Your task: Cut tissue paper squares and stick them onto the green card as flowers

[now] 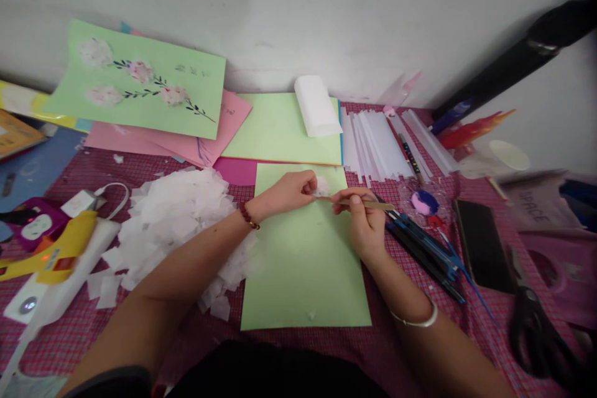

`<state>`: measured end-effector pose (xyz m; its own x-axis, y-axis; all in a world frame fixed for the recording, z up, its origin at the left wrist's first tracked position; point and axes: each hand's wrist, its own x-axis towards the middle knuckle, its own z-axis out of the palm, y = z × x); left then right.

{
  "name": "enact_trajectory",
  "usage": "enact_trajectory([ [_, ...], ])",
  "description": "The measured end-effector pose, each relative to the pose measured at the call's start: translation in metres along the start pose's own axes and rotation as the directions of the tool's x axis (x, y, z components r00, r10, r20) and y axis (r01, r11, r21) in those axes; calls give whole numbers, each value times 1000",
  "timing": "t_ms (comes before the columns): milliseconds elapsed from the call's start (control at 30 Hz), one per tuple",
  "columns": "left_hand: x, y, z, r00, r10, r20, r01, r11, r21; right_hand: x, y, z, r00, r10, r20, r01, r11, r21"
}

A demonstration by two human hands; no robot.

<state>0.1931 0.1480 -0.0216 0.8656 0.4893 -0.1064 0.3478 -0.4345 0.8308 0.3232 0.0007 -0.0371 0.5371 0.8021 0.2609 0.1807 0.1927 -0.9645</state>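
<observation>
A light green paper sheet (308,273) lies in front of me. My left hand (290,193) is over its upper part, thumb and fingers pinched together; whatever they hold is too small to make out. Right beside those fingertips is a small white tissue-paper tuft (321,185). In my right hand (366,224) is a slim gold-coloured tool (380,204), like tweezers, held between thumb and fingers, its thin tip pointing left toward the left fingertips. Left of the sheet spreads a heap of white tissue-paper squares (172,217).
A yellow glue gun (69,249) rests on a white power strip (88,261). A green flower picture (153,99) leans at back left. White glue sticks (377,146), pens (424,249), a phone (482,245) and black scissors (536,329) occupy the right. A tissue pack (317,106) sits behind.
</observation>
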Motion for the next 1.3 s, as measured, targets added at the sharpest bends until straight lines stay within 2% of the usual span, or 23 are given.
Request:
enact_trajectory([
  [133,1,-1,-3,1000,-18,-19,15,987,-160,0,-1,0,995,-75,65,83,988,-132],
  [267,2,0,-11,971,-209,-116,163,933,-322,-2,2,-2,975,-160,154,194,952,-238],
  [367,2,-1,-13,954,-280,-107,225,904,-363,-2,5,-4,945,-221,241,289,909,-300],
  [467,3,-6,-12,958,-271,-99,220,909,-354,-3,5,-6,917,-256,307,353,880,-319],
  [533,2,-8,-14,963,-253,-97,200,906,-374,-4,3,-6,940,-229,253,297,916,-272],
  [633,-1,-3,-29,966,-225,-125,153,893,-424,-1,1,-7,995,-94,-18,93,994,-53],
  [700,-8,6,-47,959,-200,-203,91,890,-447,3,2,-8,987,46,-152,-21,987,159],
  [733,-13,13,-58,948,-182,-262,43,886,-461,5,3,-9,979,112,-168,-68,966,250],
  [800,-24,28,-79,915,-127,-384,-80,874,-479,9,5,-10,969,212,-129,-152,919,364],
  [867,-34,43,-99,872,-62,-485,-212,846,-489,10,7,-10,963,260,-69,-210,887,412],
  [933,-41,53,-113,856,2,-517,-297,821,-487,10,8,-9,960,276,-36,-233,868,437],
  [967,-44,56,-117,879,37,-475,-289,834,-470,10,9,-9,960,278,-29,-238,866,441],
  [1000,-46,56,-120,923,69,-379,-241,871,-428,10,8,-9,960,280,-25,-241,865,439],
  [1033,-49,54,-121,969,83,-234,-163,924,-345,10,8,-8,960,281,-23,-243,868,434],
  [1067,-51,50,-121,996,68,-66,-81,974,-213,10,8,-8,959,284,-21,-248,869,428],
  [1133,-57,37,-117,979,-38,199,11,991,133,10,7,-7,955,297,-13,-264,868,421],
  [1167,-59,30,-114,962,-93,256,16,958,288,10,6,-7,953,302,-9,-270,866,421],
  [1233,-64,13,-107,950,-152,275,3,880,474,9,6,-6,953,302,1,-275,865,420],
  [1300,-68,-1,-100,937,-177,301,-7,852,523,8,5,-6,957,290,14,-271,873,406],
])
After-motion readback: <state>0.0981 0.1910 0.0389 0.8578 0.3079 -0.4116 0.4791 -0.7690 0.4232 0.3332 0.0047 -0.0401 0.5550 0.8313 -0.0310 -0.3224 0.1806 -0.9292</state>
